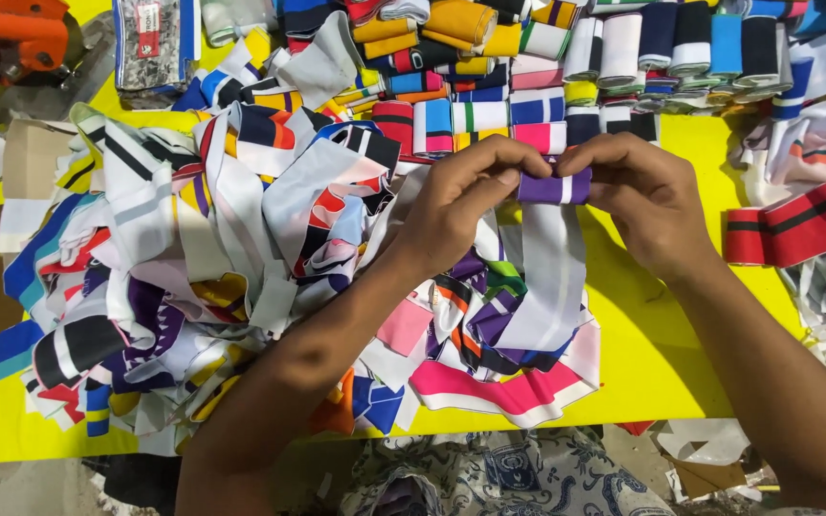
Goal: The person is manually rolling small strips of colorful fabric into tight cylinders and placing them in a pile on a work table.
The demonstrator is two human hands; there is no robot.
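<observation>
Both hands, left hand and right hand, pinch 1 purple-and-white fabric roll.

The orange machine and top fabric rolls are cut off by the frame's edge.

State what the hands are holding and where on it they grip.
Both hands, left hand and right hand, hold a purple-and-white fabric strip, rolled at the top. Each grip pinches one end of the roll; the strip's tail hangs below.

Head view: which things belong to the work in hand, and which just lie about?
In hand: purple-and-white strip, left hand, right hand, loose strip pile, rolled strips.
Lying about: orange tool, cardboard scraps, plastic packet.
</observation>
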